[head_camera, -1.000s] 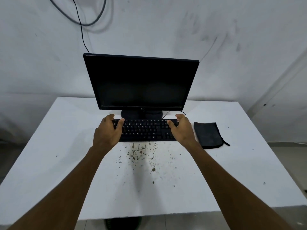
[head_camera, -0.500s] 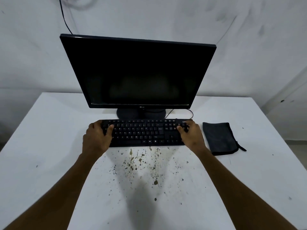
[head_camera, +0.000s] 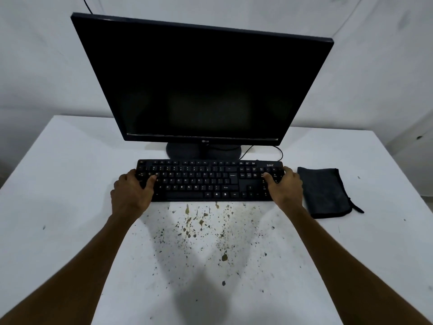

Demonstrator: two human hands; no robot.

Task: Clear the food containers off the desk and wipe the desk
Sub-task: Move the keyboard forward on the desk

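Two bare forearms, no sleeves, left grip (head_camera: 131,195), right grip (head_camera: 284,190) unadorned

Keyboard (head_camera: 208,180) lies at desk (head_camera: 70,184) centre. Monitor (head_camera: 201,80) stands directly behind it at 12 o'clock. Cloth pouch (head_camera: 324,191) lies just beside the keyboard at 3 o'clock. Scattered crumbs (head_camera: 206,231) lie before the keyboard at 6 o'clock.

Monitor (head_camera: 201,78) crowds behind keyboard (head_camera: 208,180); cloth (head_camera: 324,191) just right; desk (head_camera: 58,184) flanks open (left wider).
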